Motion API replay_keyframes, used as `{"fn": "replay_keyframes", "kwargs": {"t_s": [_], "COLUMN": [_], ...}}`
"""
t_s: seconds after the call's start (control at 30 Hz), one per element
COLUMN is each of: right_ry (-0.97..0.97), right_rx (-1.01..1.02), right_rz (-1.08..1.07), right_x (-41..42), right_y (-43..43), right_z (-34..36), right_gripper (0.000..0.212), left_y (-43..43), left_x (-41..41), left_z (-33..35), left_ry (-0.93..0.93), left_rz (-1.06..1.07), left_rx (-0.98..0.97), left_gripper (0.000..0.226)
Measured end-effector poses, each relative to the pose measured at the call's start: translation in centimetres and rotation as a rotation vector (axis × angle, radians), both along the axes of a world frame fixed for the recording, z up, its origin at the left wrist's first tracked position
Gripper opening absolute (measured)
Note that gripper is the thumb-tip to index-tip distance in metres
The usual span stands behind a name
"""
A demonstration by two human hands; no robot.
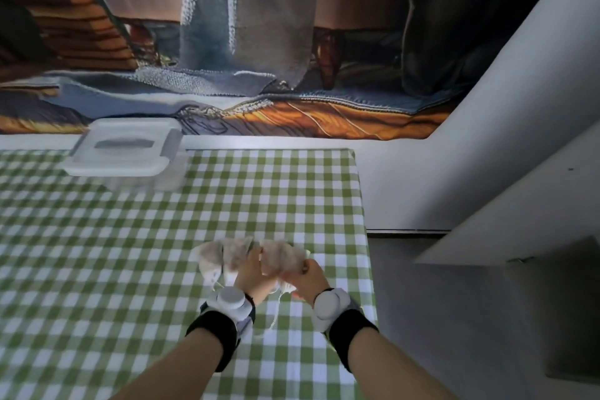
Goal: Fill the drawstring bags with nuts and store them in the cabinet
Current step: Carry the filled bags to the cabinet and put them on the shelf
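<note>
Drawstring bags [233,250] of pale thin cloth, bulging with brownish nuts, are held side by side just above the near right part of the green checked tablecloth [130,269]. The left hand [251,273] grips the left bundle [211,258] with its fingers curled round the cloth; blur leaves it unclear whether that is one bag or two. The right hand [308,274] pinches the right bag [281,258] near its gathered neck. Each bag's long axis runs roughly away from the person, with the fat bottom pointing at the table's far edge and the neck toward the wrists. Pale cords [276,312] trail down between the forearms. A clear lidded container [123,153] sits at the far left, well apart.
</note>
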State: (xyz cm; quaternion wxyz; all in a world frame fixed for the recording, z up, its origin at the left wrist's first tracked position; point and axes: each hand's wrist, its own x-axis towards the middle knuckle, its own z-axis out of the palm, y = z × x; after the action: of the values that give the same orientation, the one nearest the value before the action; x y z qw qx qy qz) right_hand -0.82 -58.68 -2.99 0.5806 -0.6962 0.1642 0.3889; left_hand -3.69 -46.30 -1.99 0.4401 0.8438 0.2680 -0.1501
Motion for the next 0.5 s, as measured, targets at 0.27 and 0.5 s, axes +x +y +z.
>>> {"fn": "replay_keyframes", "kwargs": {"t_s": [0.27, 0.5], "right_ry": [-0.025, -0.306], "right_rx": [0.106, 0.036], "right_rz": [-0.229, -0.617], "right_x": [1.2, 1.9], "right_y": [-9.3, -26.6], "right_z": [6.6, 15.7], "right_gripper": [0.056, 0.035], "left_y": [-5.6, -19.7], "left_x": [3.2, 8.7], "left_z": [7.0, 15.2], "left_ry": [-0.108, -0.293], "left_rz": [-0.045, -0.283], "left_rx": [-0.256, -0.407], "left_gripper": [0.052, 0.056]}}
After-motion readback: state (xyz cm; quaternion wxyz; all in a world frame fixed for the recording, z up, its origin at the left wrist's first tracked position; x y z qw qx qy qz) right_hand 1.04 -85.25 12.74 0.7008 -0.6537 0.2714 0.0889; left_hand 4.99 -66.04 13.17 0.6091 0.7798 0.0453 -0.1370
